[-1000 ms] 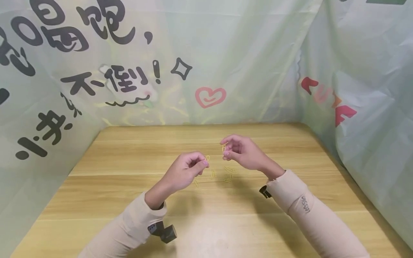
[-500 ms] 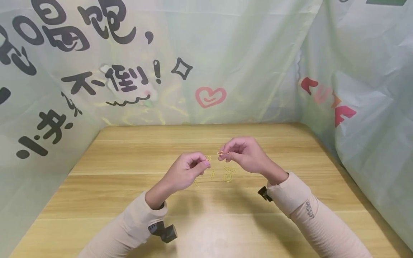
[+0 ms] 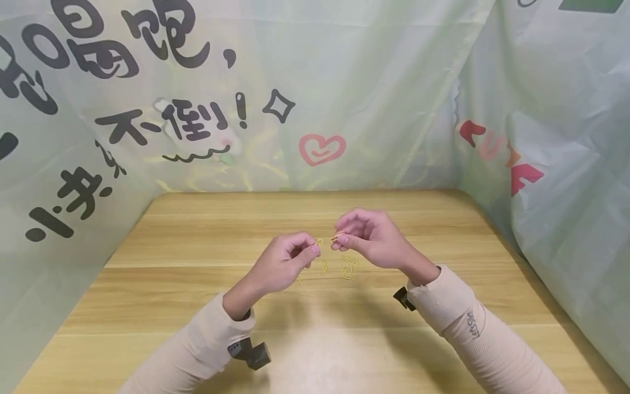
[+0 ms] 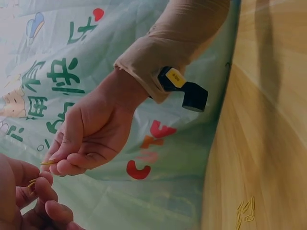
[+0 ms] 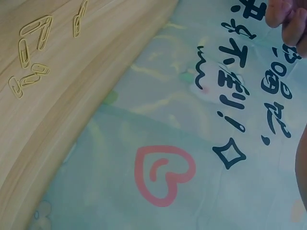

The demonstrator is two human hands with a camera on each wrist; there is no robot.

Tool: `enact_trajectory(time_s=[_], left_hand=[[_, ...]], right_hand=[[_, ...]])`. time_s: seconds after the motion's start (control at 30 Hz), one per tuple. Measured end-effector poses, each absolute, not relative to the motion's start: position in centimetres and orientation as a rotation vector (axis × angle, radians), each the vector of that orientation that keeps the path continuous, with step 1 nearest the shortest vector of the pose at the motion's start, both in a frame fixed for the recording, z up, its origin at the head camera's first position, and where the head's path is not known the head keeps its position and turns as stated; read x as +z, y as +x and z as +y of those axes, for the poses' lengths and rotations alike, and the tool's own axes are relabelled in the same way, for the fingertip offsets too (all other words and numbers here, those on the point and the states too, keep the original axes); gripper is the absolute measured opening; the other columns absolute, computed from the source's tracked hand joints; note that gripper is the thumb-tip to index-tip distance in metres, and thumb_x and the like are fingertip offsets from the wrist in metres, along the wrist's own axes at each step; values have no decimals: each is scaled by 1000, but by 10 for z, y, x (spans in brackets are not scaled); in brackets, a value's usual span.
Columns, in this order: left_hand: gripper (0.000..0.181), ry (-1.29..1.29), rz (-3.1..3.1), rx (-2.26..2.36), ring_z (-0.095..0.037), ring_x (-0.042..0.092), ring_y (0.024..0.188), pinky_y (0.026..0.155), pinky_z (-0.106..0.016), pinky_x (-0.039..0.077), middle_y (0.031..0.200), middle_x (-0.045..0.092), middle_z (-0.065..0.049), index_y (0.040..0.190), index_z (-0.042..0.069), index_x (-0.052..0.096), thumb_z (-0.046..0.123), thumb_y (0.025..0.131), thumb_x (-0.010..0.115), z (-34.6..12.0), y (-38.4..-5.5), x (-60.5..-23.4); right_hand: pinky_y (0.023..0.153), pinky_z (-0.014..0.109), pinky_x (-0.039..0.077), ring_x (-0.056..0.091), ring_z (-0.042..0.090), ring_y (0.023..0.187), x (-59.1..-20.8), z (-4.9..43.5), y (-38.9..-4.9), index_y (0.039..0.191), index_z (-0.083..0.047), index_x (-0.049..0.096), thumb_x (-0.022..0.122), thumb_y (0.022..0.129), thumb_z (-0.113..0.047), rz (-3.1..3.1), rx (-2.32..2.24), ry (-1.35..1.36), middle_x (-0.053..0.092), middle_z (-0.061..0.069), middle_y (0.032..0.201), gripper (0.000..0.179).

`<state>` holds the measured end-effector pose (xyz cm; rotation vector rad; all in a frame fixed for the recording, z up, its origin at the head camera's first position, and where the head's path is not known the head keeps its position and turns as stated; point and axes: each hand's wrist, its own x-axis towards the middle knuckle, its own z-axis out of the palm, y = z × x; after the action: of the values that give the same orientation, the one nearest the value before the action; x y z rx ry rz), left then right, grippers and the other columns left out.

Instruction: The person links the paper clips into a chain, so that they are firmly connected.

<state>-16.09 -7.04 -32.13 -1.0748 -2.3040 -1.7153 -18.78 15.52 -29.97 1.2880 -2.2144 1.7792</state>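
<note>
My left hand pinches a yellow paper clip between thumb and forefinger, its loop sticking up past the fingertips. Just to the right, my right hand pinches a second paper clip that points toward the left one. A small gap separates the two clips, both held above the table. In the left wrist view, the right-hand clip shows as a thin line, and the left-hand clip sits partly hidden among fingers. Below the hands, several loose yellow paper clips lie on the wood.
The wooden table bears loose clips, including a small group beneath the right hand and one between the hands. Printed cloth walls in the back and sides. Dark camera mounts sit at the sleeves.
The right hand has come slightly down, and its paper clip has turned from upright to nearly level, pointing left. My left hand has barely moved and keeps its clip.
</note>
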Motion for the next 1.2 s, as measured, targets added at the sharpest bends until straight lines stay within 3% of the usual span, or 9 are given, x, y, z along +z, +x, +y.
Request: enact_trajectory(time_s=[0.33, 0.6, 0.77, 0.93, 1.2], left_hand=[[18, -1241, -2204, -1474, -5, 37, 52, 47, -23, 32, 61, 42, 7, 80, 6, 60, 0, 95, 53, -65, -168, -325], [19, -1282, -2114, -1322, -3, 36, 53, 46, -22, 32, 60, 41, 6, 77, 8, 59, -3, 92, 57, -63, -171, -329], [16, -1301, -2050, -1250, -3, 35, 55, 49, -19, 31, 61, 42, 4, 77, 6, 60, -4, 90, 59, -61, -172, -332], [14, -1318, -1988, -1219, -4, 36, 55, 49, -18, 31, 61, 43, 3, 78, 4, 61, -5, 89, 60, -60, -173, -332], [13, -1317, -1945, -1160, -6, 37, 55, 50, -17, 34, 61, 44, 1, 78, 4, 60, -5, 88, 60, -59, -172, -333]], right_hand=[[59, 28, 53, 60, 13, 64, -299, 156, -187, 92, 7, 67, 61, 88, 13, -2204, 1586, 1318, 65, 8, 73, 10], [57, 27, 50, 56, 14, 65, -298, 152, -184, 92, 7, 62, 54, 91, 12, -2221, 1692, 1373, 59, 8, 72, 10], [52, 26, 45, 51, 15, 63, -301, 150, -185, 93, 10, 54, 53, 92, 9, -2175, 1785, 1428, 54, 11, 71, 1], [49, 25, 41, 48, 18, 60, -301, 147, -185, 93, 6, 50, 55, 94, 5, -2157, 1817, 1445, 51, 11, 69, 5], [48, 24, 40, 45, 14, 58, -299, 145, -182, 93, 5, 48, 52, 90, 13, -2168, 1830, 1426, 49, 10, 68, 10]])
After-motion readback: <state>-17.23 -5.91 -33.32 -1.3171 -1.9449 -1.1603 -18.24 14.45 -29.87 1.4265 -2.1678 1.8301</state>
